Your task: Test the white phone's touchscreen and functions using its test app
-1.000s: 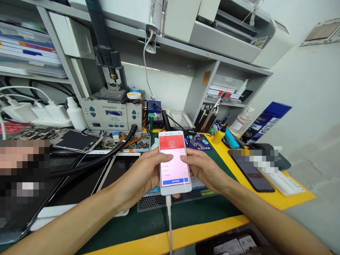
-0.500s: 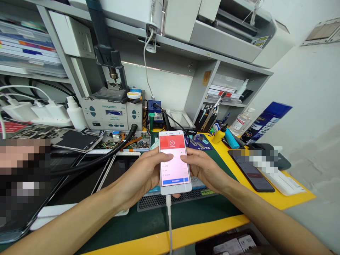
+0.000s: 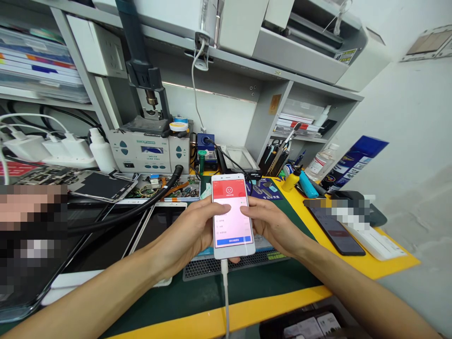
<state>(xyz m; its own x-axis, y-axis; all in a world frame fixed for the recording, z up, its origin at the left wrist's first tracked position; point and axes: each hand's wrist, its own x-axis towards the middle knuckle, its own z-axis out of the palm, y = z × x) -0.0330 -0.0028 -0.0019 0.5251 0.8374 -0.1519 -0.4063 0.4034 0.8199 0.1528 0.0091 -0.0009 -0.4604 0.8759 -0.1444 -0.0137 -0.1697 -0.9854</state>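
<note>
A white smartphone (image 3: 233, 227) is held upright between both hands above the green mat (image 3: 197, 301). Its lit screen has a red band with a sad-face icon at the top, lines of text below and a blue bar at the bottom. My left hand (image 3: 200, 221) grips the phone's left edge, its thumb lying over the screen. On the opposite edge, my right hand (image 3: 270, 221) holds on with its thumb over the glass. The fingers behind the phone are mostly hidden. A white cable (image 3: 225, 287) is plugged into the phone's lower end and runs down.
A grey hot-air station (image 3: 150, 153) stands at the back left, with its black hose (image 3: 141, 214) crossing over several phones. To the right lie a dark phone (image 3: 335, 228) and a white box (image 3: 379, 242). Bottles and a tool holder (image 3: 277, 157) stand behind.
</note>
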